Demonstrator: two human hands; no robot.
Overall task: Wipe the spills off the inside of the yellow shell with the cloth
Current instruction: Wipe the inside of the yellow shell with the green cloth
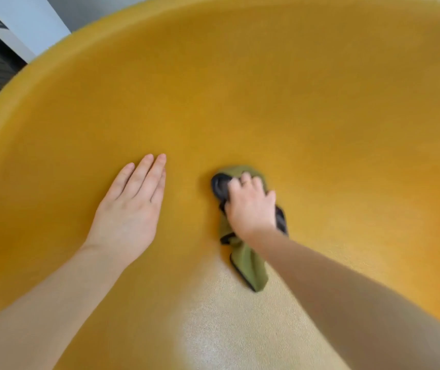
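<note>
Head view, shell: the yellow shell (267, 89) fills almost the whole picture, a wide curved basin with a finely textured inner face. Its rim runs across the upper left, and a bright glare patch lies on the near floor between the two forearms.
Head view, cloth: the cloth (251, 265) is olive green with a dark edge or backing. It lies bunched on the inner floor of the shell, just right of centre, with a loose tail trailing toward the person.
Head view, right hand: the right hand (249, 202) has its fingers curled over the bunched cloth, gripping it and pressing it against the shell.
Head view, left hand: the left hand (131, 206) lies flat on the shell's inner face, fingers straight and together, holding nothing. It sits near the cloth but apart from it, and looks like a brace.
Head view, spills: no spill can be told apart from the texture and the glare.
Step in hand: most likely a wiping pass across the floor of the shell.
Doing it well: keep the palm's weight over the wad so the cloth stays flat to the curve. Gather the loose tail under the hand so it does not drag residue back. Overlap the strokes, working from the wall down toward the floor. Shift the bracing hand off any patch before wiping it. Check the glare patch from another angle, since wet streaks would hide there.
</note>
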